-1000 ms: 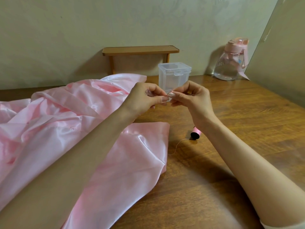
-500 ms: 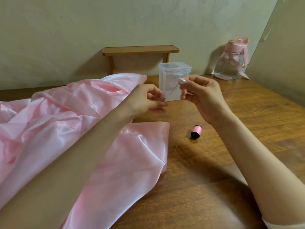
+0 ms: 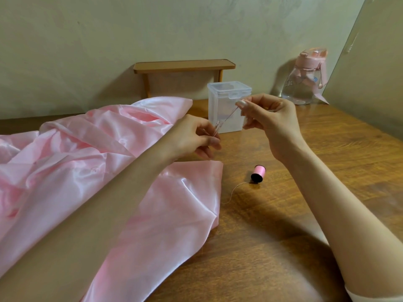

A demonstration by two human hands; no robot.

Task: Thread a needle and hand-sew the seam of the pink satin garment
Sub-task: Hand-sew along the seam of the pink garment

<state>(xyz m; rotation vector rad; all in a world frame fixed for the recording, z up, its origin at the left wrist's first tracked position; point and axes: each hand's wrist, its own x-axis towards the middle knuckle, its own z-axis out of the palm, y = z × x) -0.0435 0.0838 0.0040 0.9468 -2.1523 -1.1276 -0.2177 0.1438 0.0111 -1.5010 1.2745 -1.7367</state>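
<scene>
The pink satin garment (image 3: 91,171) lies crumpled over the left half of the wooden table (image 3: 305,192). Above its edge, my left hand (image 3: 194,138) pinches a thin needle (image 3: 217,129) that points upward. My right hand (image 3: 268,118) is raised to the right and pinches the pink thread (image 3: 229,115), which runs taut and slanted down to the needle. A small pink thread spool (image 3: 258,173) lies on the table below my hands, with a loose thread end curling to its left.
A clear plastic box (image 3: 229,105) with a lid stands just behind my hands. A small wooden shelf (image 3: 184,65) is against the wall. A pink-capped water bottle (image 3: 305,77) stands at the back right. A slanted panel rises at the far right.
My hands were together at the needle. The right hand has since drawn up and to the right, pulling the thread out taut, while the left hand dropped slightly with the needle.
</scene>
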